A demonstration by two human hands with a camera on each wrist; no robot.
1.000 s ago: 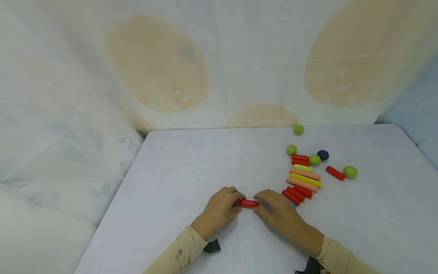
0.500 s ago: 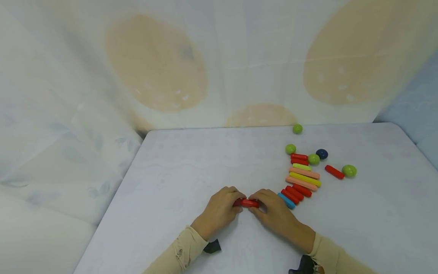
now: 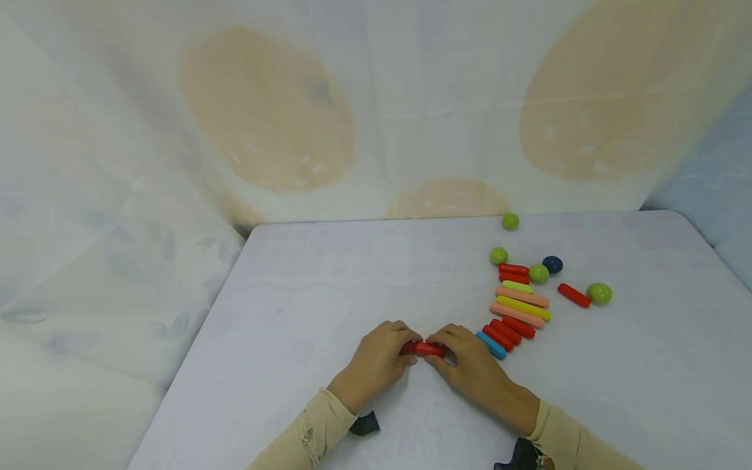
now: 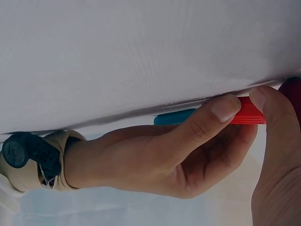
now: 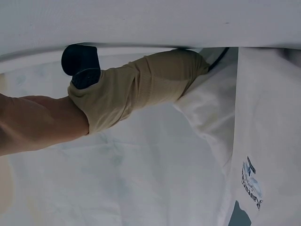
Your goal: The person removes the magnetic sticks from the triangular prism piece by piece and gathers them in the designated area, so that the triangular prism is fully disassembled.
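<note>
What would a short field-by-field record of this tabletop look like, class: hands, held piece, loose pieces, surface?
left hand: pinches the left end of the red stick
right hand: pinches its right end
red stick: level, low over the table
blue stick: beside the right hand, nearest end of a row of sticks
green balls: four, scattered at the far right
dark blue ball: among them
table: pale patterned cloth

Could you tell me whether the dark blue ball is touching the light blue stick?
No, the dark blue ball lies at the far end of the row, while the light blue stick lies at its near end.
</note>
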